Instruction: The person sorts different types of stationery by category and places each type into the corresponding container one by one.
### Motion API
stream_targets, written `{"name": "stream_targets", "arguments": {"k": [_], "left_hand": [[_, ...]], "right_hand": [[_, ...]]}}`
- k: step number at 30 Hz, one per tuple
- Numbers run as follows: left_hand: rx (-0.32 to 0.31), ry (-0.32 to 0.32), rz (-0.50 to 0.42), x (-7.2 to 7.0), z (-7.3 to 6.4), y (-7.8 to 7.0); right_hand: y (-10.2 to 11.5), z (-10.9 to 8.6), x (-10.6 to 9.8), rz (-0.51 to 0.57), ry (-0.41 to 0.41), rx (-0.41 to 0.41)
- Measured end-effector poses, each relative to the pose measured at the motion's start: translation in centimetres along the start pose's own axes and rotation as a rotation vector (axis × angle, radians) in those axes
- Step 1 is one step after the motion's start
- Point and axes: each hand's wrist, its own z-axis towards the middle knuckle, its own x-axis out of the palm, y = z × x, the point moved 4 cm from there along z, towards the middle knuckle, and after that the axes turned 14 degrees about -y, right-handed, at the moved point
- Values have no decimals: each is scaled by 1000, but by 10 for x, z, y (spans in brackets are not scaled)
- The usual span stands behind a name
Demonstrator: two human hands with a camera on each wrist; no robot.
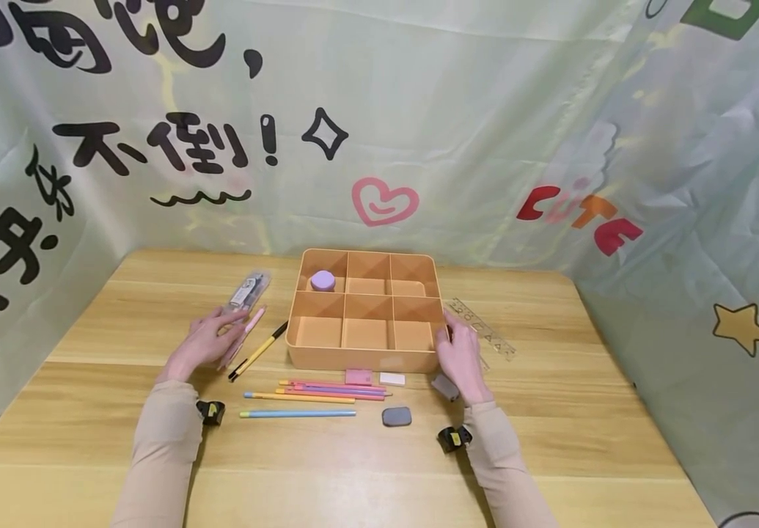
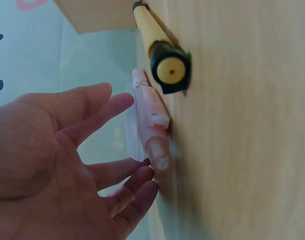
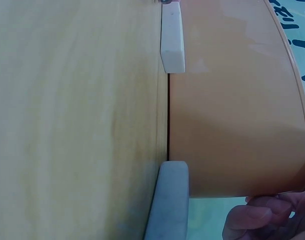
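An orange compartment box stands mid-table, with a round purple-lidded item in its back left compartment. My right hand grips the box's right wall near the front corner, its curled fingers against the outside. To the left of the box, my left hand reaches over a pink pen on the table. Its fingers are spread and loosely bent, some fingertips close to the pen; whether they touch it I cannot tell. A yellow-and-black pen lies between that hand and the box.
A clear packet lies behind the left hand. Several pencils, a blue pencil, a pink block, a white eraser and two grey erasers lie before the box. A clear ruler is at right.
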Motion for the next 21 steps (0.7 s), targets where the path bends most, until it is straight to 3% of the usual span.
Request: {"name": "stream_targets", "arguments": {"k": [6,15,21], "left_hand": [[-19,-16,-17,0,0,1],[-133,-52,-46,-5,-1,5],[-159,-94,-59,-10,-1,11]], "right_hand": [[1,0,0,-2,-1,0],[0,0,0,1,12,22],[0,0,0,7,14,32]]}}
